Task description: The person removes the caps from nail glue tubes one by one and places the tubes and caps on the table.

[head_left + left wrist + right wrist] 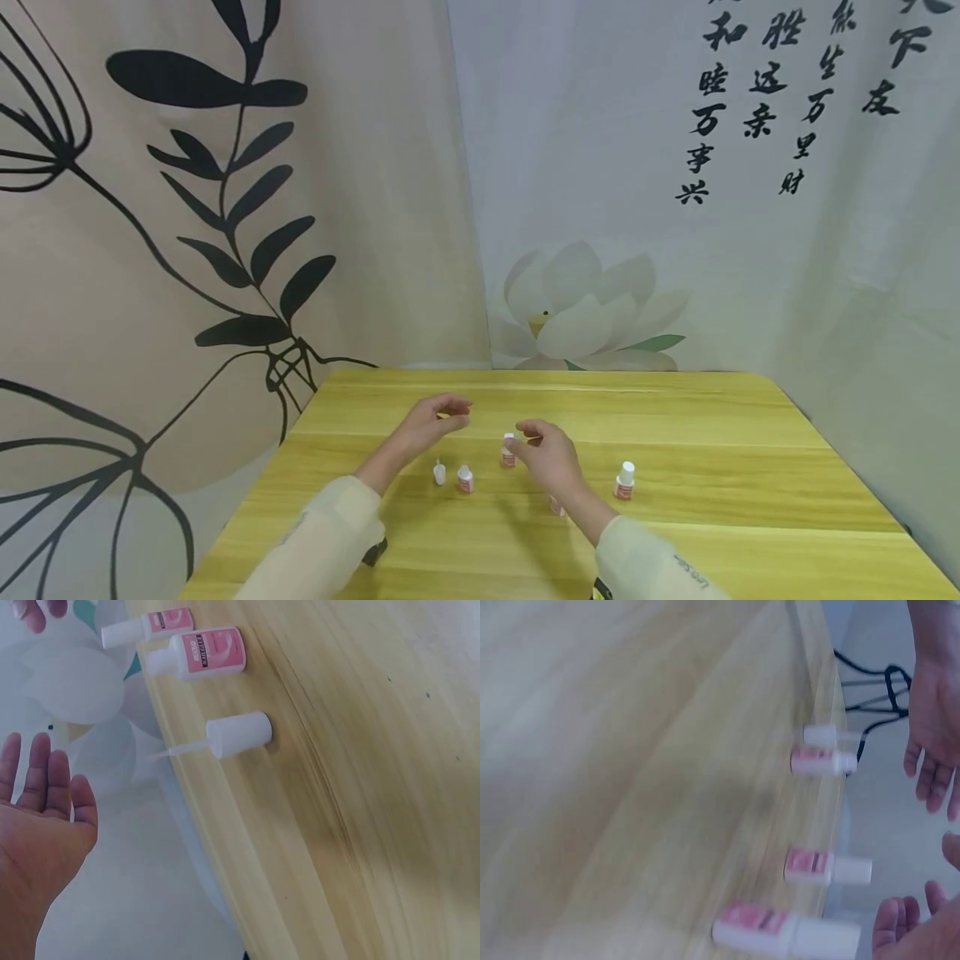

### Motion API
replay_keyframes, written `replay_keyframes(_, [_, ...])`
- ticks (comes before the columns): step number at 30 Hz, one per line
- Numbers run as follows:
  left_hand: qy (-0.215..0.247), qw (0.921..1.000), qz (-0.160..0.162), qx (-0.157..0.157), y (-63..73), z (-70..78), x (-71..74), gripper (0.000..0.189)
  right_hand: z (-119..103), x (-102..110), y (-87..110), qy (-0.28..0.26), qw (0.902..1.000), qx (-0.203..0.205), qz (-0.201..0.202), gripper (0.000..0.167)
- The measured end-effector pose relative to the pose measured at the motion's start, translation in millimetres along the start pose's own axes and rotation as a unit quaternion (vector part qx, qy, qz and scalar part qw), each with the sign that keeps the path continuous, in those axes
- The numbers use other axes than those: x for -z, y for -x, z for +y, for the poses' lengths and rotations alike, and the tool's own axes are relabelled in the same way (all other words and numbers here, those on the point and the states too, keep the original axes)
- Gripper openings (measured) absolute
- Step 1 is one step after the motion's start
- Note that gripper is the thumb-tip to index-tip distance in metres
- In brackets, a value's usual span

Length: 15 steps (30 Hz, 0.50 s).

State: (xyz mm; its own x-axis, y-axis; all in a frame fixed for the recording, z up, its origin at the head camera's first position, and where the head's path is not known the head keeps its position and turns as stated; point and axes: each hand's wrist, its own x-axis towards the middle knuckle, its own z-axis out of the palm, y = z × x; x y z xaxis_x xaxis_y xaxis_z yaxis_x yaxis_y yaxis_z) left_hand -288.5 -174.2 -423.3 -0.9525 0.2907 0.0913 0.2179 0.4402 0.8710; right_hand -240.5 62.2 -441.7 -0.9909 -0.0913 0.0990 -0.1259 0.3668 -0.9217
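Nothing in my grip: left hand (429,423) and right hand (553,460) both hang loose, lower middle of the head view. My open bottle (465,480) stands between and below them in frame, its brush cap (439,475) bristles-up just left, probably keeping the tip off the table (720,425). Capped bottle (625,482) sits lower right, presumably lidded against drying.

Soft shadows (536,537) fall across the table (750,554); the right-wrist view blurs
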Motion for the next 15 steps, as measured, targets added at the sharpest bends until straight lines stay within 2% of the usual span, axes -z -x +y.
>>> replay_keyframes(3, [-0.001, 1.0000, -0.003, -0.007, -3.1, 1.0, -3.6, 0.033, 5, 11, -8.6, 0.022, 0.9997, 0.003, 0.007, 0.042])
replay_keyframes(8, [0.003, 0.9999, -0.015, -0.007, -8.5, 0.8, -9.4, 0.033, 16, 28, -20.3, 0.024, 0.9996, -0.009, 0.008, 0.039])
replay_keyframes(15, [-0.015, 0.9996, -0.015, -0.017, -11.5, -0.4, -13.5, 0.033, 27, 36, -30.8, 0.020, 0.9996, -0.015, -0.009, 0.040])
